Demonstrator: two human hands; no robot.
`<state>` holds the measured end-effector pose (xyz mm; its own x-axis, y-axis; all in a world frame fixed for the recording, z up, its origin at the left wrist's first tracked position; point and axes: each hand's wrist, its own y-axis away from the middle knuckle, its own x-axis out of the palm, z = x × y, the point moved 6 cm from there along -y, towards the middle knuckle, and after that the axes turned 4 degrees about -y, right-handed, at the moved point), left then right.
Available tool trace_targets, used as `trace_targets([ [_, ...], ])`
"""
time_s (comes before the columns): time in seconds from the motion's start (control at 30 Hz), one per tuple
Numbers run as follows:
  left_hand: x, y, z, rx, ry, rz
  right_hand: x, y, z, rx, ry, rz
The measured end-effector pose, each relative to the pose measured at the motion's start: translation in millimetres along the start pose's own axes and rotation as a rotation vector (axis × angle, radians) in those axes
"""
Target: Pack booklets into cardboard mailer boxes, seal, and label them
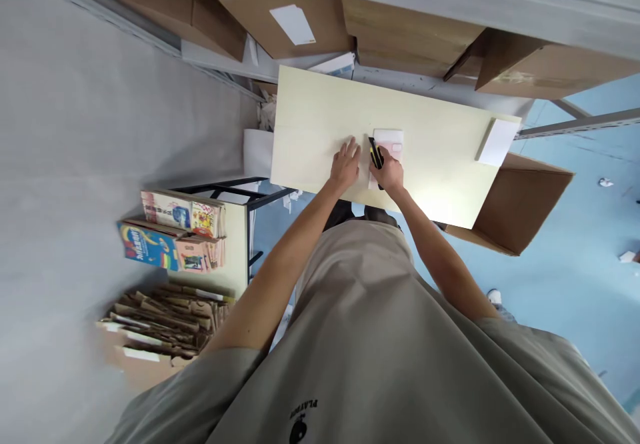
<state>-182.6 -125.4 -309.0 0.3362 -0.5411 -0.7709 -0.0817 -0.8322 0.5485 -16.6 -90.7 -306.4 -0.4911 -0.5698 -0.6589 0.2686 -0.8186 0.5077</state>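
Observation:
My right hand [391, 172] is closed around a black and yellow box cutter [375, 153], which points toward the far side of the pale table [320, 117]. Beneath that hand lies a flat white and pink pack [390, 137], partly covered by my fingers. To the left of the pack, my left hand [345, 165] rests on the tabletop with its fingers stretched out, holding nothing. A small gap separates its fingertips from the cutter. Whether the blade is out is too small to tell.
A white box [498, 141] sits at the table's right end. Beside it on the floor side is an open cardboard box [525, 197]. Cardboard boxes [410, 37] line the shelf behind. At left are printed books [155, 247] and a carton of folded cardboard [165, 324].

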Motion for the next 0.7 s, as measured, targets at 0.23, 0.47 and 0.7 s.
trace_targets([
  [0.23,-21.3,-20,16,0.191,-0.061,0.083,15,-23,19,0.053,0.099,-0.020],
  [0.47,-23.2,-31,6,0.182,-0.115,0.141,17,-37,21,0.073,0.087,-0.019],
  [0.7,-27.5,-36,1,0.163,-0.057,0.161,20,-30,20,0.061,0.068,-0.015],
])
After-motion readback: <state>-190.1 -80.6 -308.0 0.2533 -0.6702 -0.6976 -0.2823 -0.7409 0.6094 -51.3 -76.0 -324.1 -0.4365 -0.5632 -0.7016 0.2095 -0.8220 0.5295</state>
